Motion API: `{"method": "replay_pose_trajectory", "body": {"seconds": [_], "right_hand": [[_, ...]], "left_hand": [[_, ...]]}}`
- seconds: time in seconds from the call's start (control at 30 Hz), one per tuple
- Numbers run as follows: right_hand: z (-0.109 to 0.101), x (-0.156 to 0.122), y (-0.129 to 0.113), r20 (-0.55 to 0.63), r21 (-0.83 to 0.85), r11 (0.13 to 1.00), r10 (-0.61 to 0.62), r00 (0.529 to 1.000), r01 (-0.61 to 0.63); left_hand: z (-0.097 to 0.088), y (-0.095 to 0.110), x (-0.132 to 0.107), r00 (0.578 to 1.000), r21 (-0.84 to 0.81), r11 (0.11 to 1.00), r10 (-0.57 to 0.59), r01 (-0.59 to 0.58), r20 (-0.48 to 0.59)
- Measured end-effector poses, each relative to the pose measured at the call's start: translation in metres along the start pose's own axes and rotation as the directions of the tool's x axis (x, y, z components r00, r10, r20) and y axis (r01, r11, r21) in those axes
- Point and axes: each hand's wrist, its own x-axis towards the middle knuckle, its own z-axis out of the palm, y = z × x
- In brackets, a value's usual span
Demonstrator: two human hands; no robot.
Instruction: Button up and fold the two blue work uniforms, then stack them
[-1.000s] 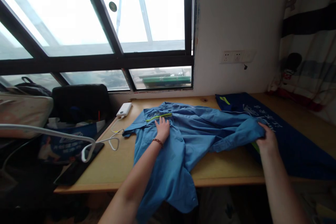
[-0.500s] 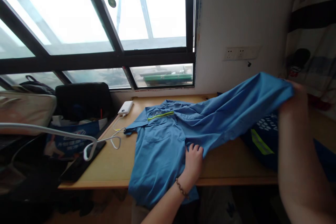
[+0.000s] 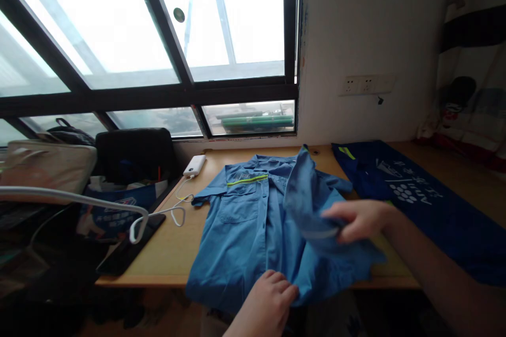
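Note:
A light blue work shirt [image 3: 237, 237] with a yellow reflective stripe and chest pockets lies front up on the wooden table [image 3: 166, 258], its hem hanging past the near edge. My left hand [image 3: 272, 292] is closed on the shirt's front near the hem. Higher and to the right, my right hand [image 3: 361, 220] pinches the edge of the other front panel, which is lifted, folded and blurred by motion. Part of the shirt's right side is hidden under that panel.
A dark blue garment [image 3: 415, 189] with white print lies at the right. A white power bank [image 3: 194, 165] with a cable sits at the table's back left. Bags [image 3: 47, 168] and a black chair back [image 3: 132, 152] stand left. A white tube [image 3: 79, 195] crosses the left foreground.
My right hand has come down and inward with the shirt's panel, uncovering the dark blue garment. My left hand has moved down toward the hem.

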Motion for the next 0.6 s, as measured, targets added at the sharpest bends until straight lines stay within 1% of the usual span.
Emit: {"method": "replay_pose_trajectory", "body": {"seconds": [0.03, 0.07, 0.1, 0.13, 0.17, 0.2, 0.23, 0.27, 0.3, 0.33, 0.37, 0.4, 0.43, 0.47, 0.5, 0.53, 0.57, 0.6], "right_hand": [[0.031, -0.004, -0.003, 0.406, -0.102, 0.991, -0.040, 0.913, 0.089], [0.060, -0.008, -0.004, 0.663, -0.172, 0.963, -0.041, 0.748, 0.205], [0.085, -0.011, -0.004, 0.796, -0.229, 0.921, -0.010, 0.606, 0.316], [0.105, -0.013, -0.002, 0.866, -0.301, 0.873, 0.081, 0.494, 0.383], [0.119, -0.015, 0.000, 0.881, -0.356, 0.832, 0.147, 0.450, 0.426], [0.127, -0.015, 0.004, 0.878, -0.388, 0.807, 0.178, 0.443, 0.445], [0.130, -0.015, 0.008, 0.876, -0.395, 0.810, 0.189, 0.444, 0.434], [0.128, -0.013, 0.012, 0.876, -0.374, 0.836, 0.176, 0.450, 0.401], [0.123, -0.010, 0.017, 0.879, -0.329, 0.876, 0.147, 0.454, 0.353], [0.118, -0.007, 0.022, 0.876, -0.275, 0.915, 0.112, 0.468, 0.297], [0.114, -0.002, 0.028, 0.854, -0.230, 0.942, 0.076, 0.515, 0.243], [0.111, 0.003, 0.034, 0.793, -0.209, 0.955, 0.040, 0.608, 0.210], [0.112, 0.009, 0.042, 0.682, -0.216, 0.956, 0.001, 0.732, 0.200], [0.116, 0.015, 0.051, 0.529, -0.257, 0.945, -0.035, 0.848, 0.200], [0.122, 0.021, 0.061, 0.365, -0.325, 0.926, -0.062, 0.929, 0.190], [0.130, 0.027, 0.071, 0.236, -0.406, 0.899, -0.068, 0.969, 0.162], [0.139, 0.033, 0.082, 0.167, -0.484, 0.867, -0.042, 0.985, 0.119], [0.147, 0.040, 0.092, 0.139, -0.548, 0.834, 0.006, 0.990, 0.072]], "left_hand": [[0.002, 0.003, 0.000, 0.991, -0.023, 1.000, -0.003, 0.006, 0.137], [0.004, 0.005, 0.000, 0.973, -0.039, 0.999, -0.002, 0.011, 0.230], [0.005, 0.006, 0.001, 0.958, -0.053, 0.999, 0.005, 0.011, 0.288], [0.007, 0.006, 0.000, 0.949, -0.068, 0.998, 0.012, 0.010, 0.316], [0.008, 0.005, 0.000, 0.944, -0.085, 0.996, 0.020, 0.009, 0.330], [0.010, 0.005, -0.001, 0.941, -0.101, 0.995, 0.030, 0.005, 0.338], [0.012, 0.004, -0.003, 0.938, -0.113, 0.994, 0.041, -0.002, 0.344], [0.014, 0.003, -0.004, 0.937, -0.118, 0.993, 0.051, -0.010, 0.345], [0.016, 0.003, -0.005, 0.938, -0.116, 0.993, 0.059, -0.020, 0.343], [0.019, 0.003, -0.006, 0.939, -0.108, 0.994, 0.066, -0.031, 0.338], [0.023, 0.003, -0.007, 0.940, -0.092, 0.995, 0.070, -0.042, 0.333], [0.027, 0.003, -0.007, 0.942, -0.073, 0.996, 0.074, -0.053, 0.328], [0.032, 0.004, -0.007, 0.942, -0.053, 0.996, 0.081, -0.068, 0.326], [0.036, 0.006, -0.006, 0.942, -0.030, 0.996, 0.088, -0.083, 0.325], [0.042, 0.008, -0.005, 0.942, -0.005, 0.995, 0.094, -0.098, 0.321], [0.047, 0.011, -0.003, 0.943, 0.017, 0.993, 0.104, -0.116, 0.317], [0.053, 0.013, -0.002, 0.943, 0.032, 0.990, 0.119, -0.136, 0.310], [0.060, 0.016, 0.000, 0.943, 0.042, 0.987, 0.138, -0.158, 0.304]]}}
